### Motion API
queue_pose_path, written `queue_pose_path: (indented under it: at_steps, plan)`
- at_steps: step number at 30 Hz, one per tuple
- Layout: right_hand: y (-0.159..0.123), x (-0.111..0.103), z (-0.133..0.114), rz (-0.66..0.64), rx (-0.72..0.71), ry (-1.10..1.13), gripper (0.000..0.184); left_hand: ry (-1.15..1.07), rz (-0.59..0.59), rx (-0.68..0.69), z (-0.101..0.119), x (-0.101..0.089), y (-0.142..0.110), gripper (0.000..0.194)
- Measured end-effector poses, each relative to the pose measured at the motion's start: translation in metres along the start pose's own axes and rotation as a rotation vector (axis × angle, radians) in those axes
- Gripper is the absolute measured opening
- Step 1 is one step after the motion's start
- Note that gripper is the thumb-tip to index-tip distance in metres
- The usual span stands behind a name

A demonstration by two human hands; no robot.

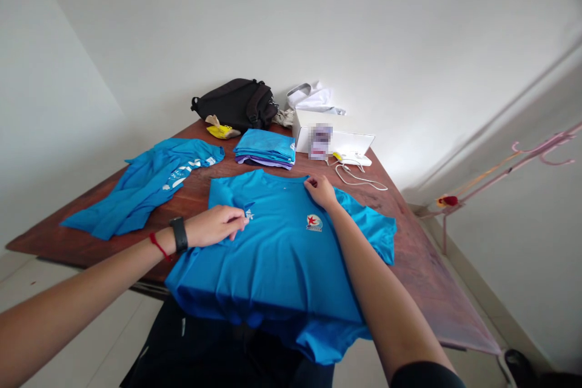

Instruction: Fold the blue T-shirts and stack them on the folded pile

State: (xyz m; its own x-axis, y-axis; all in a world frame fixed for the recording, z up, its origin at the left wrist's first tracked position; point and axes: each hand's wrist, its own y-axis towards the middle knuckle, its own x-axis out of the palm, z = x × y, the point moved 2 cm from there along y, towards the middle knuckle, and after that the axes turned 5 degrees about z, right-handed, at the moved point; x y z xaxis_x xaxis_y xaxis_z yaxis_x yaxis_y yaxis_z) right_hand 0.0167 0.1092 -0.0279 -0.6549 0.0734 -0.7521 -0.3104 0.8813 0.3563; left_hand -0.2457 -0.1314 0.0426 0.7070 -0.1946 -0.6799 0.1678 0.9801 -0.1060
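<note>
A blue T-shirt lies spread on the table, its collar at the far side and its hem hanging over the near edge. On its chest are a round badge with a red star and a small white logo. My right hand pinches the fabric at the right shoulder, beside the collar. Over the left chest, my left hand has curled fingers closed on the cloth near the white logo, where a small fold sticks up. The shirt's right sleeve lies loosely crumpled.
Another blue shirt lies rumpled on the wooden table at left. Behind are a folded clothes stack, black backpack, yellow packet, white box and white cable. A pink rack stands right.
</note>
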Motion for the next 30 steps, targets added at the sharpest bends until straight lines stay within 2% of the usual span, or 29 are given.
queue_pose_path:
  at_steps: [2,4,8,10,12,16,18,20,22,27,30]
  plan:
    - [-0.001,0.0,0.0,0.002,0.007,0.0,0.023,0.002,-0.053,0.055,0.001,-0.003,0.003,0.051]
    - [-0.002,0.0,0.001,0.006,0.018,-0.002,0.023,-0.027,-0.008,0.072,-0.002,-0.019,0.012,0.056]
    - [-0.003,-0.001,0.0,0.009,0.024,-0.017,0.024,-0.057,0.277,0.015,-0.028,-0.068,0.044,0.06]
    - [-0.005,-0.001,-0.002,0.007,0.019,-0.031,0.024,-0.097,0.387,0.003,-0.048,-0.083,0.063,0.062]
    - [-0.007,-0.003,-0.005,0.019,0.009,-0.056,0.024,-0.167,0.435,0.013,-0.068,-0.087,0.078,0.064]
    - [-0.01,-0.011,-0.014,0.11,-0.049,-0.11,0.028,-0.334,0.565,0.112,-0.098,-0.075,0.089,0.064]
    - [-0.01,-0.014,-0.022,0.152,-0.076,-0.1,0.028,-0.314,0.586,0.161,-0.107,-0.069,0.086,0.059]
    - [-0.008,-0.015,-0.036,0.156,-0.08,-0.056,0.028,-0.181,0.538,0.224,-0.112,-0.067,0.084,0.053]
    - [-0.005,-0.009,-0.056,0.06,-0.079,0.013,0.027,-0.017,0.482,0.298,-0.114,-0.069,0.083,0.046]
    - [-0.006,0.026,-0.122,-0.421,-0.109,0.089,0.027,0.209,0.402,0.387,-0.114,-0.076,0.085,0.036]
    - [-0.009,0.046,-0.153,-0.55,-0.091,0.032,0.031,0.286,0.377,0.401,-0.113,-0.076,0.084,0.034]
